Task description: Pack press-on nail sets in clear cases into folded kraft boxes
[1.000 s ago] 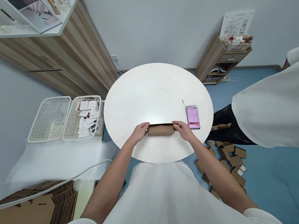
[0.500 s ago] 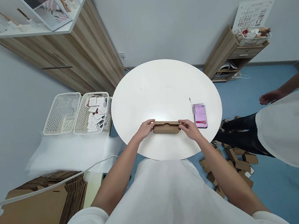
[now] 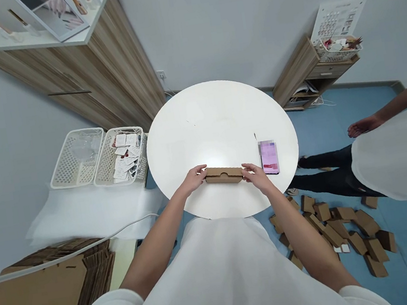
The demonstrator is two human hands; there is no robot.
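A small brown cardboard box (image 3: 224, 175) lies near the front edge of the round white table (image 3: 213, 115). Its lid is folded over toward me, with a half-round notch at the middle of the lid's edge. My left hand (image 3: 195, 178) grips the box at its left end, fingers along the upper edge. At the right end my right hand (image 3: 256, 176) holds it the same way, thumb and fingers at the corner. A phone (image 3: 269, 157) with a pink screen lies right of my right hand.
Two white baskets, one with cards (image 3: 127, 155), stand left of the table. Stacked flat cardboard (image 3: 53, 295) lies at lower left, with a white cable (image 3: 119, 231) crossing above it. Folded boxes (image 3: 350, 227) cover the floor at right, where another person (image 3: 397, 155) stands.
The box lid has come down over the front, and its notch now shows on the front side. The other person has shifted, uncovering more boxes on the floor. My view has moved slightly.
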